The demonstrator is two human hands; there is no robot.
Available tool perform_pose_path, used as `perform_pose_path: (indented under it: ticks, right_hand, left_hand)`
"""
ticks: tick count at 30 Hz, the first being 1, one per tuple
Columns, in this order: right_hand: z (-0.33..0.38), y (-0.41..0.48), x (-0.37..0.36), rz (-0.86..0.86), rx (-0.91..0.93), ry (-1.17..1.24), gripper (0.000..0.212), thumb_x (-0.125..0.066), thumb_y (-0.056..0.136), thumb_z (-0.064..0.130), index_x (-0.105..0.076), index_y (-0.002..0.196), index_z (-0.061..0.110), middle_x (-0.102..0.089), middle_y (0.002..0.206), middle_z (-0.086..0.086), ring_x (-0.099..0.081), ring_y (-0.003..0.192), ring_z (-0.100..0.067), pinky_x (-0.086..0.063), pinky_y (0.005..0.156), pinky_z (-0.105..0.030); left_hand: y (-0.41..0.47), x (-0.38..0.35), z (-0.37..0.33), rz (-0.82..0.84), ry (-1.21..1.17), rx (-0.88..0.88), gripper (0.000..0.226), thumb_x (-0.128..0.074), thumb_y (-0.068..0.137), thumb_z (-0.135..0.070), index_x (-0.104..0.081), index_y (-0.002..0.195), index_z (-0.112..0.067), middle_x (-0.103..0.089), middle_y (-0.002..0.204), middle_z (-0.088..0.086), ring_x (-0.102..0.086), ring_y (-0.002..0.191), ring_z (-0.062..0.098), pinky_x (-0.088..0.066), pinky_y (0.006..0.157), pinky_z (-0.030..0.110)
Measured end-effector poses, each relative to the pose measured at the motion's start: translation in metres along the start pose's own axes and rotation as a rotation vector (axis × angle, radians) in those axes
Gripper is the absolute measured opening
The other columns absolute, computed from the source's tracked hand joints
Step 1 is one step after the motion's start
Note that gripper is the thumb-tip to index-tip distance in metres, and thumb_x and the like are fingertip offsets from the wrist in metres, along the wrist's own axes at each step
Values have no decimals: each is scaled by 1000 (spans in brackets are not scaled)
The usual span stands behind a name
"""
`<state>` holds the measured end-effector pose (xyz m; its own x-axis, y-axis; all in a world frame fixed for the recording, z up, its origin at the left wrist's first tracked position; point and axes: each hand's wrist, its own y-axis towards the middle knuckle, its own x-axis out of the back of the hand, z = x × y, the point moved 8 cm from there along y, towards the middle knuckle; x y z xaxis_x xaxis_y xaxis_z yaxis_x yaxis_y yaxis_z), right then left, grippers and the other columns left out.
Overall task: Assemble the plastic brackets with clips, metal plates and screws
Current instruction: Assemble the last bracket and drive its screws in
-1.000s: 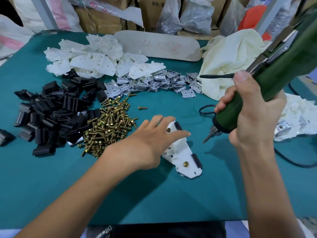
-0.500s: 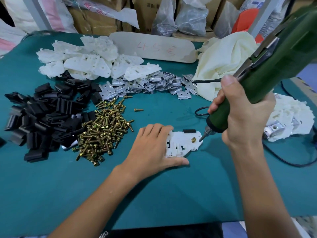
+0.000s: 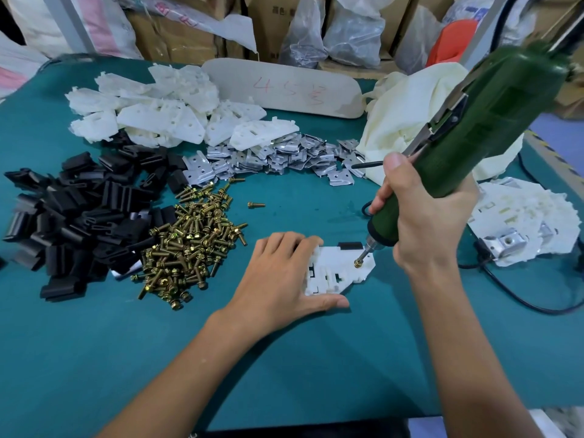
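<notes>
Under the flat, straight-fingered left hand (image 3: 281, 279) lies the white bracket (image 3: 341, 271) on the worktop (image 3: 316, 374). Right hand (image 3: 423, 222) grips the green screwdriver (image 3: 474, 140), tip on its screw (image 3: 358, 264).

Clips (image 3: 79, 213) left of screws (image 3: 189, 245); plates (image 3: 278, 156) behind; bracket (image 3: 338, 270) right.

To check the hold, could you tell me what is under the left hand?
The left hand presses the white bracket onto the table; the bracket's left end is covered, unseen.
</notes>
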<state>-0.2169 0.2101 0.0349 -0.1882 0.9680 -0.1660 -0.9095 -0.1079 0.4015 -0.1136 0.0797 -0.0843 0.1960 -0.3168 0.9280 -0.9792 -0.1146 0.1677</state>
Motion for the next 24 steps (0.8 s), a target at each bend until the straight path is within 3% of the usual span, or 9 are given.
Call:
perform_pose_path:
  ticks: [9,15,24]
  right_hand:
    - [-6,1,3,-5,9,4,20,-75,82,21,-62,68,28,-56,54,2,-52,40,-22,-48,51,-32]
    - [-16,0,5,-30,-4,13,21,-70,80,17,-54,79,4,-55,55,2,-50,41,-21,-47,50,-32]
    - [-17,-1,4,-28,-1,14,24,-70,80,17,-53,84,1,-54,57,0,-50,41,-22,-46,49,-31]
  left_hand:
    - [0,-1,1,14,1,1,100,-34,70,-96,-45,139,-26,-49,120,-10,-40,118,16,-28,102,30]
    - [-1,-2,0,-10,-8,0,98,-36,70,-96,-47,137,-25,-49,117,-9,-41,115,17,-30,100,31]
    - [-1,-2,1,-33,-7,12,95,-34,72,-95,-47,135,-25,-49,114,-9,-40,113,16,-30,99,31]
